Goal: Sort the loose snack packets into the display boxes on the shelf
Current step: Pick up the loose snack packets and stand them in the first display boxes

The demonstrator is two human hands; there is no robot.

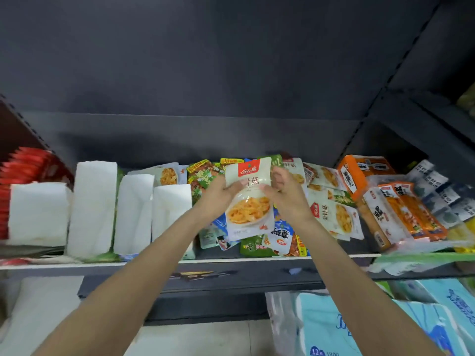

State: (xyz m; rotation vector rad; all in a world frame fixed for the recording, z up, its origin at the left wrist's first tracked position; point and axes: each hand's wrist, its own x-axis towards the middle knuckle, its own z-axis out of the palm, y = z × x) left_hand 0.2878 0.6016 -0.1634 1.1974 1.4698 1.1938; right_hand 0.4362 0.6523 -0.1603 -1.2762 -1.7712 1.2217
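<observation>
Both hands hold one white snack packet [248, 199] above the loose pile [259, 237] in the middle of the shelf [231, 259]. The left hand [218, 195] grips its left edge with curled fingers, and the right hand [285, 194] pinches its right edge near the top. The packet stands roughly upright, its red label at the top and its lower end over the heap.

To the left stand four white display boxes [92, 206], close side by side, reaching almost to the shelf's front lip. Left of them sits one box of red packets [28, 165]. Between the white boxes and the orange packs [401, 214] on the right, the loose packets fill the shelf floor from the back wall to the front edge; several overlap. The dark back wall [205, 73] rises above everything, with open space over the boxes and the pile. The exact number of loose packets cannot be told. Below the shelf, at lower right, lie blue tissue packs [334, 330].
</observation>
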